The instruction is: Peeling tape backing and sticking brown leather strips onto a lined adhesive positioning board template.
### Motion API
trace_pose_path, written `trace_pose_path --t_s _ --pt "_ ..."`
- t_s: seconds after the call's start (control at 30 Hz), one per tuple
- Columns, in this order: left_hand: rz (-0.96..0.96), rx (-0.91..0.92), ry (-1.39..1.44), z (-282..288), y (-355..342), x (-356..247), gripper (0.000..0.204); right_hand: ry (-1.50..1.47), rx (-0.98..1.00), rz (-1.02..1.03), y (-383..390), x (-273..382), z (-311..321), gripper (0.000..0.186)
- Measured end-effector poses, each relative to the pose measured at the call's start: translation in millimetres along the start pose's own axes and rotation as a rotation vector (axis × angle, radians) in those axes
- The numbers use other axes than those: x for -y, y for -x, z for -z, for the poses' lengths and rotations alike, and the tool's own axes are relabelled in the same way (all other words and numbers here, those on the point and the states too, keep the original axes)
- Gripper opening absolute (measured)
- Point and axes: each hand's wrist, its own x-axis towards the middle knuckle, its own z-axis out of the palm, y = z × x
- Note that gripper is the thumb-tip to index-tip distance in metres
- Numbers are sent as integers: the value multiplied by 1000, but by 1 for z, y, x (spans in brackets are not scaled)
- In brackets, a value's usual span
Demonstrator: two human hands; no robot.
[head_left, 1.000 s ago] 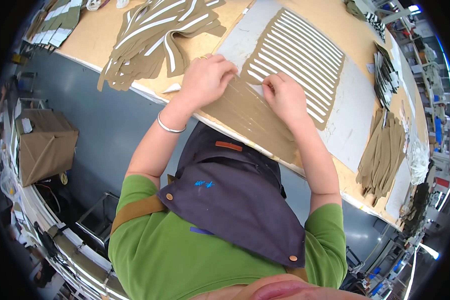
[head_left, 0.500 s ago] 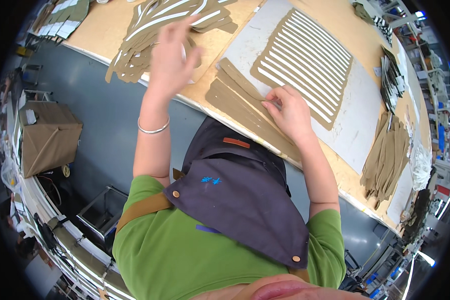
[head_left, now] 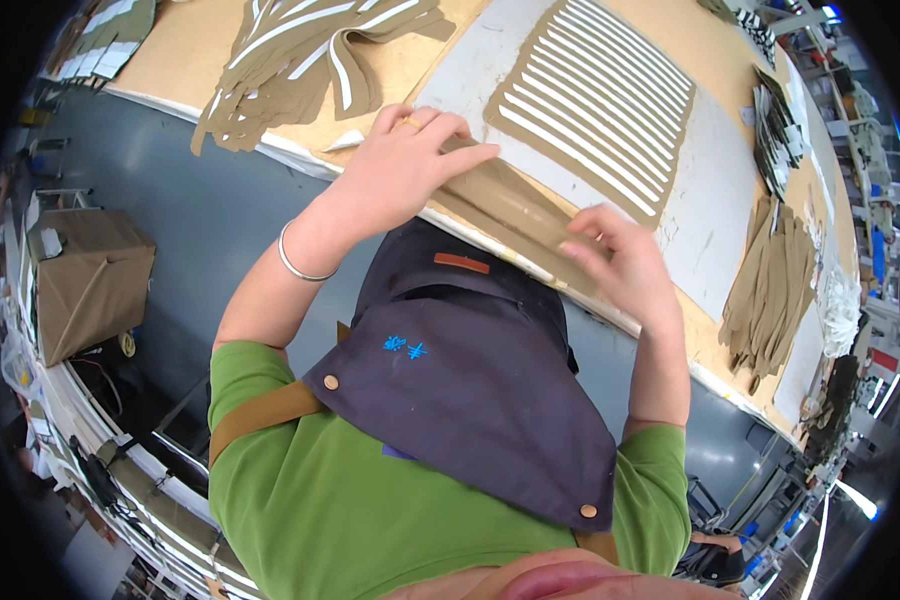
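Several long khaki fabric strips [head_left: 500,215] lie lengthwise along the near table edge between my hands. My left hand [head_left: 400,165], with a ring and a bracelet, is over their left end, thumb held apart from the bent fingers. My right hand [head_left: 625,265] has thumb and forefinger pinched at the strips farther right, slightly blurred. Beyond them, a khaki panel [head_left: 595,105] with neat rows of white stripes rests on a grey board [head_left: 705,230]. A loose heap of khaki pieces with white strips [head_left: 280,85] spreads out at the left.
A bundle of khaki strips [head_left: 770,300] lies at the table's right, near dark stacked pieces [head_left: 773,130] and clear crumpled plastic [head_left: 840,320]. Folded green and white pieces [head_left: 110,40] sit far left. A brown covered box [head_left: 95,280] stands across the floor at left.
My left hand has come down and right from the heap to the strips' left end. My right hand has shifted right along the strips, its pinch now farther from the striped panel.
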Motion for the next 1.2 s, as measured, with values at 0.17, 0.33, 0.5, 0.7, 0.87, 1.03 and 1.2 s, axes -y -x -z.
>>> trace_pose_path --t_s 0.17,0.33,0.5,0.7,0.87,1.03,1.2 --pt "202 -16 160 -14 -18 22 50 356 -274 88 -39 -8 -15 19" --pt "293 79 224 -60 -59 35 40 543 -427 231 -105 -22 -49 10" --pt "330 137 166 -64 -66 31 35 240 -428 98 -103 -28 -42 6" --pt "345 113 172 -71 -60 30 35 -1046 -990 -121 -30 -110 13 10" --pt "335 109 176 -75 -61 33 29 -1118 -1405 247 87 -163 100 18" --pt "297 104 167 -74 -59 38 23 -727 -1965 361 169 -123 146 24" --pt "342 -35 221 -55 -68 32 30 783 -1547 -14 143 -97 122 15"
